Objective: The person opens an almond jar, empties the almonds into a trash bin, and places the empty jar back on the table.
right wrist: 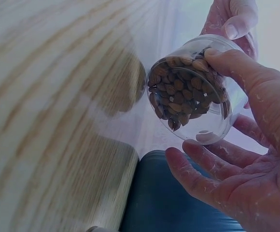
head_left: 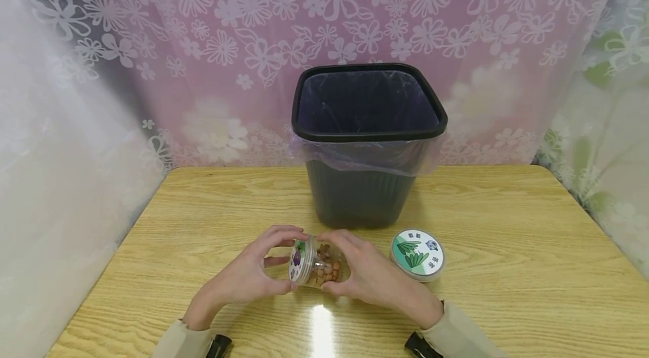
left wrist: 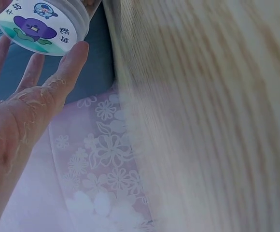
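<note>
A small clear plastic jar (head_left: 321, 266) part-filled with brown nuts lies on its side just above the wooden table (head_left: 203, 222), held between both hands. My left hand (head_left: 253, 273) grips its white lid (left wrist: 41, 21), which carries a purple and green picture label. My right hand (head_left: 365, 276) grips the jar's clear body (right wrist: 193, 89), thumb on top and fingers underneath. A second, similar jar (head_left: 418, 254) with a green label stands on the table, right of my right hand.
A dark waste bin (head_left: 366, 144) lined with a clear bag stands behind the hands at the table's middle. Flowered curtains hang behind and at both sides. The table's edges lie near at left and right.
</note>
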Motion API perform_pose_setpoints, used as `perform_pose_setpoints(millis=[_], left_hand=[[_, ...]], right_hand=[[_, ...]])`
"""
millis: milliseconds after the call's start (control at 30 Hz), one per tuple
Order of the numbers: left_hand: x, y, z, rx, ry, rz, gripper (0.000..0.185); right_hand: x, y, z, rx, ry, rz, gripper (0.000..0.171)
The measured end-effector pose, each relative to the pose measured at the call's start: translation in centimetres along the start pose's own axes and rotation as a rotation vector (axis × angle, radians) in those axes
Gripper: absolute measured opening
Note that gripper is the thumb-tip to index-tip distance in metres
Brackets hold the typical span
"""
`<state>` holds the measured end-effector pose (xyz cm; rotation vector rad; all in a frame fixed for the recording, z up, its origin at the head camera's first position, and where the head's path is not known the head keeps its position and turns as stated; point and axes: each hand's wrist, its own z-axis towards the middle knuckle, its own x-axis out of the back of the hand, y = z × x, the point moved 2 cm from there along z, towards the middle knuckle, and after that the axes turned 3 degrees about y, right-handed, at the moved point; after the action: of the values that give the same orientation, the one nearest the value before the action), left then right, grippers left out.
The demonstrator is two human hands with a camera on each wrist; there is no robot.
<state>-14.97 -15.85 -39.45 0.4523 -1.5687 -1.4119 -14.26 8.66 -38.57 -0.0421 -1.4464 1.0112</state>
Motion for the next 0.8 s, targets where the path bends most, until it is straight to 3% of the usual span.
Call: perform_pose_setpoints(millis=[533, 800], left_hand=[[-0.07, -0.25, 0.03, 0.011, 0.003, 0.007, 0.073], [0.01, -0.06, 0.17, 0.058, 0.014, 0.006, 0.074]], right_hand=[[-0.03, 0.04, 0.0, -0.025, -0.016, 0.011, 0.076], [-0.03, 0.1, 0.07, -0.029, -0.014, 0.023, 0.076]])
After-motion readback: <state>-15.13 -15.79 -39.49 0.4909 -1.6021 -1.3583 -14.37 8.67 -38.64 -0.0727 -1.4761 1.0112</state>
